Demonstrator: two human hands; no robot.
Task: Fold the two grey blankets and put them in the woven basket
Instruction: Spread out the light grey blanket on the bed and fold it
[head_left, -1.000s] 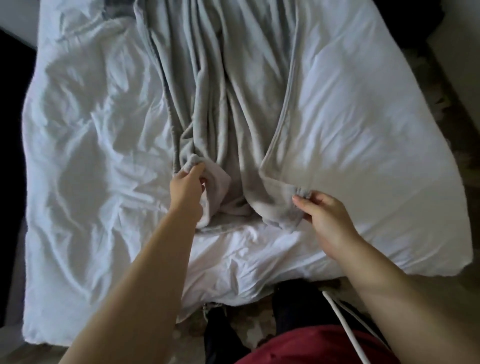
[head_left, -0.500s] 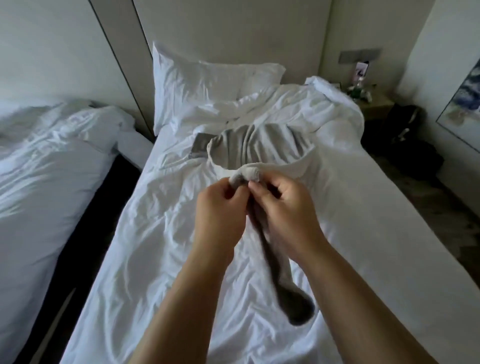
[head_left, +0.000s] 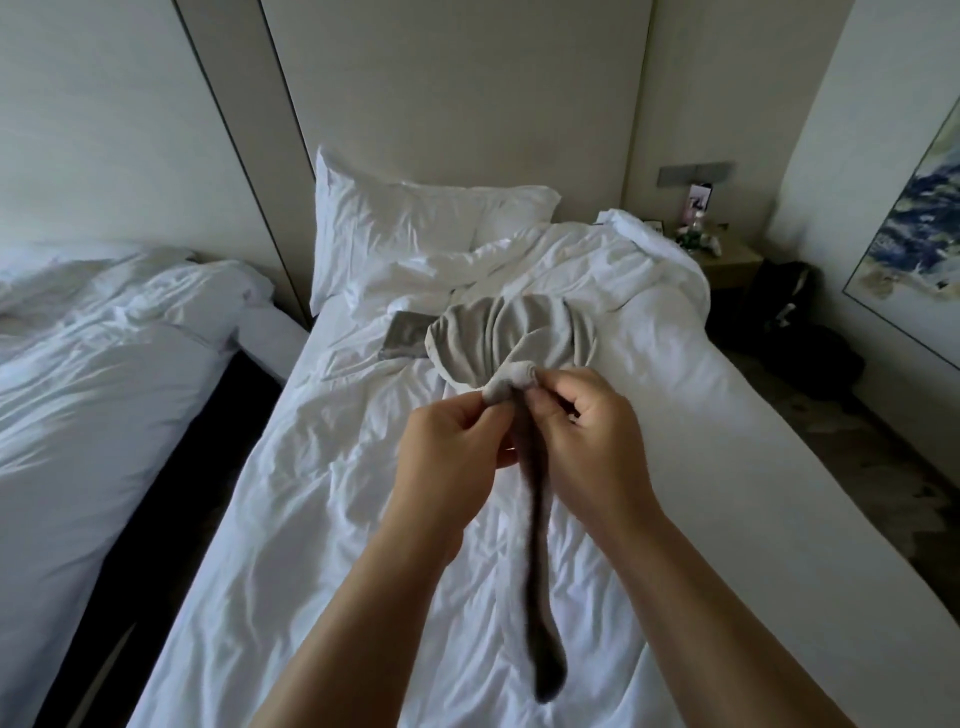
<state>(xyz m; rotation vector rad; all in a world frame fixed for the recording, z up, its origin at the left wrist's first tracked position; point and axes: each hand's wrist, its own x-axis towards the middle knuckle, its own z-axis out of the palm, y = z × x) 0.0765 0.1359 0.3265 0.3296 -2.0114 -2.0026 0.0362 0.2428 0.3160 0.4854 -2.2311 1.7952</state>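
Centre frame, left hand (head_left: 453, 441) and right hand (head_left: 587, 431) pinch the pleated grey blanket (head_left: 514, 328); a dark, seemingly doubled strip dangles below.

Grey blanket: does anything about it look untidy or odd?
Yes. The blanket is bunched on the bed, not flat, and a twisted part hangs between the left hand and right hand, which both pinch it.

On white-sheeted bed (head_left: 337, 519), grey fleece blanket (head_left: 511, 332) lies before white pillow (head_left: 405, 223); second white bed (head_left: 104, 364) to its left, wooden nightstand (head_left: 732, 262) behind right.
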